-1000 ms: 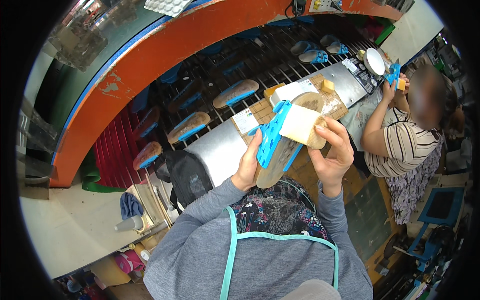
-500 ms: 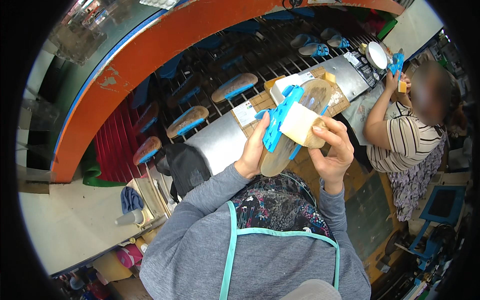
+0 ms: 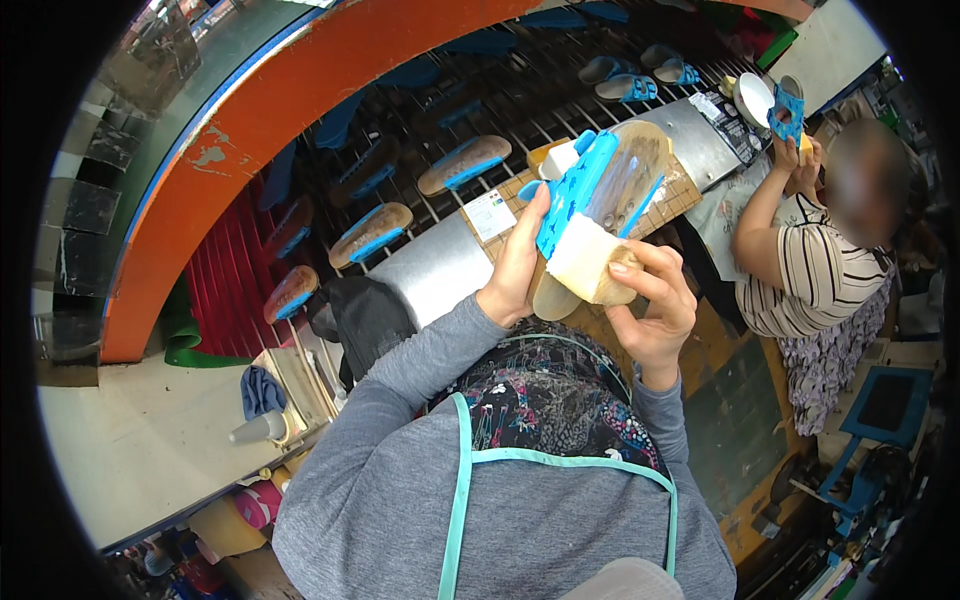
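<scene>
A person holds a sandal (image 3: 600,200) and a pale sponge block (image 3: 585,262) up in front of them.

The sandal has a tan sole and bright blue straps. The left hand (image 3: 517,268) grips it from the left side, with the fingers pressed along the blue strap. The right hand (image 3: 655,305) is closed around the pale sponge block, which touches the sandal just below the strap. Behind the hands lies a small wooden board (image 3: 680,195) on a shiny metal table (image 3: 430,270). Past that, more sandals (image 3: 372,234) with blue straps sit on a dark rack (image 3: 480,110) inside a big orange curved rim (image 3: 270,110). To the right of the hands, well apart, another person in a striped shirt (image 3: 800,290) holds up a blue sandal piece (image 3: 786,110) of their own.
</scene>
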Demonstrator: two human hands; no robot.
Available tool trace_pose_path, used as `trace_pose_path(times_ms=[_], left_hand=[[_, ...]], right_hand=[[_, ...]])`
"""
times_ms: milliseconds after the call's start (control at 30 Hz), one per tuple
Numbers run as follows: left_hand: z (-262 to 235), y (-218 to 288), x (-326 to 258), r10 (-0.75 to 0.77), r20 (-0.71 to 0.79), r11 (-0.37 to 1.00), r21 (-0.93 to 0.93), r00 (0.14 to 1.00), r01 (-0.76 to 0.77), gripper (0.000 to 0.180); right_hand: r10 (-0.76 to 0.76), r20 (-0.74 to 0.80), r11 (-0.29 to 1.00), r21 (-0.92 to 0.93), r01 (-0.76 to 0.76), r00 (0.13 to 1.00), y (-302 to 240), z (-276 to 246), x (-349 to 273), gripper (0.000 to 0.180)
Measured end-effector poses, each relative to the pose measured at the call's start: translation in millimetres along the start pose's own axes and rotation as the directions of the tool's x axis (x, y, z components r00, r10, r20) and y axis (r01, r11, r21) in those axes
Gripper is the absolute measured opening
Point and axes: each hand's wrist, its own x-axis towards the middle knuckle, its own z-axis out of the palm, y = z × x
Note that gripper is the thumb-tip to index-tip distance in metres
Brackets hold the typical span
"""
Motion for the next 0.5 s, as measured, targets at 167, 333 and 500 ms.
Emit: trace_pose_path(times_ms=[167,333,500], left_hand=[[4,3,8,0.021,0.025,1.0,-0.007,0.999,-0.021,0.06],[1,0,16,0.013,0.002,0.999,-0.036,1.0,-0.013,0.061],[-4,-3,25,-0.011,0.073,0.995,-0.093,0.997,0.018,0.06]], right_hand=[[0.001,0.029,1.0,0.003,-0.001,1.0,-1,1,-1,0.045],[0.004,0.051,1.0,-0.008,-0.003,0.999,-1,-1,-3,0.046],[0.017,0.093,1.0,-0.005,-0.016,0.996,-3,-2,-6,0.047]])
